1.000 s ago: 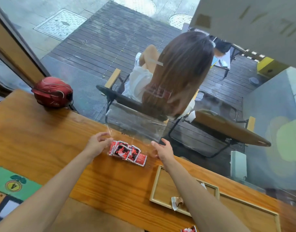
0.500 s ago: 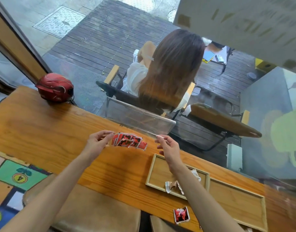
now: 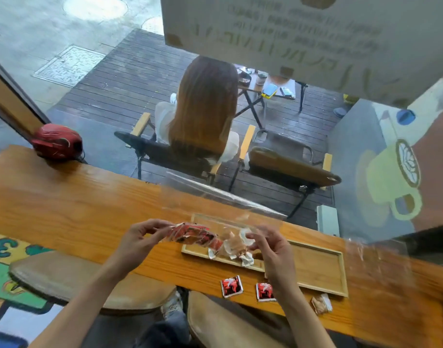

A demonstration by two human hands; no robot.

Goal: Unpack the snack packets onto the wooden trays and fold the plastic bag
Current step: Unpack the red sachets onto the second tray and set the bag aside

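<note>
- Presently, both hands hold a clear plastic bag (image 3: 223, 204) up above the wooden counter (image 3: 77, 204), over the left tray
- Left hand (image 3: 140, 237): fingers pinched together on the bag's left end, beside a cluster of red snack packets (image 3: 192, 234) inside it
- Right hand (image 3: 273, 249): fingers closed on the bag's right end
- Left wooden tray (image 3: 202, 253): holds pale and tan wrapped packets (image 3: 236, 249)
- Right wooden tray (image 3: 318, 267): adjoins the left one; no packets visible in it
- Two red packets (image 3: 231, 286) lie on the counter near the trays' front edge; a tan packet (image 3: 321, 303) lies further right
- Red helmet (image 3: 56, 142) sits at the counter's far left
</note>
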